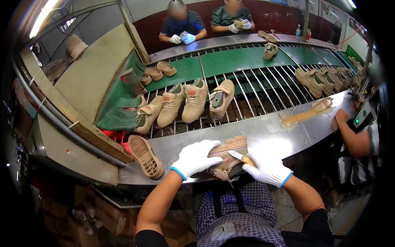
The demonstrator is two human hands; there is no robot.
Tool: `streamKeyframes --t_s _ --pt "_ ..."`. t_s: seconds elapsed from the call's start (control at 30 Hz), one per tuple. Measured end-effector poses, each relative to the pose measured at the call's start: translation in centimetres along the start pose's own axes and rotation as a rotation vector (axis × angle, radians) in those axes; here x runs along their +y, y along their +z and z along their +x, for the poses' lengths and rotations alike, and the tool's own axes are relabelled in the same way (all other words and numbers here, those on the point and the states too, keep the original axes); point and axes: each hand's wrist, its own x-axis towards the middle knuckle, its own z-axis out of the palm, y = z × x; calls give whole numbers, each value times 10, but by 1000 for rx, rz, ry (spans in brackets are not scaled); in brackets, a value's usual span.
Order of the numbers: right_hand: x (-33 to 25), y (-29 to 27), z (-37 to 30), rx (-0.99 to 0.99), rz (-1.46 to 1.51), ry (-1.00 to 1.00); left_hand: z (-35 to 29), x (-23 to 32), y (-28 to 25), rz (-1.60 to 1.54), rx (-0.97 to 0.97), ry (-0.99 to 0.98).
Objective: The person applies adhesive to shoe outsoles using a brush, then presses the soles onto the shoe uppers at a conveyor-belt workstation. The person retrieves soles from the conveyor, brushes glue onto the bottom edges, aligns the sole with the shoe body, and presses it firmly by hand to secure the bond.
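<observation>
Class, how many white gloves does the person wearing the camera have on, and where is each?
2: one on the left hand, which holds the beige shoe; one on the right hand, which grips the knife. Neither is hidden.

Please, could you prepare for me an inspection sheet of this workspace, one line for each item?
Surface: metal bench with a yellowish strip on it.
Job's things: tan shoe; knife, blade over the shoe.
Clutter: second shoe at left, sole showing.
Grips: left grip steadies the shoe; right grip holds the knife; both white-gloved.
Cables: thick grey tube along left frame; contents cannot be told.
Surroundings: shoe row beyond the bench; two gloved co-workers opposite; bare forearm at right.
</observation>
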Motion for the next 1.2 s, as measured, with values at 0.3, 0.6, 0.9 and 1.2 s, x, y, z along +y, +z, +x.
streamKeyframes --t_s 0.3,0.6,0.9,1.2 --pt "0 41 27 -115 673 236 1 -16 10 -34 44 39" --pt "-14 -10 5 28 -193 -7 6 -11 5 -39 9 7" --pt "6 -6 17 -186 293 105 13 -6 -4 -6 -58 -13" --pt "12 37 27 -388 864 424 10 -11 -3 14 -68 60"
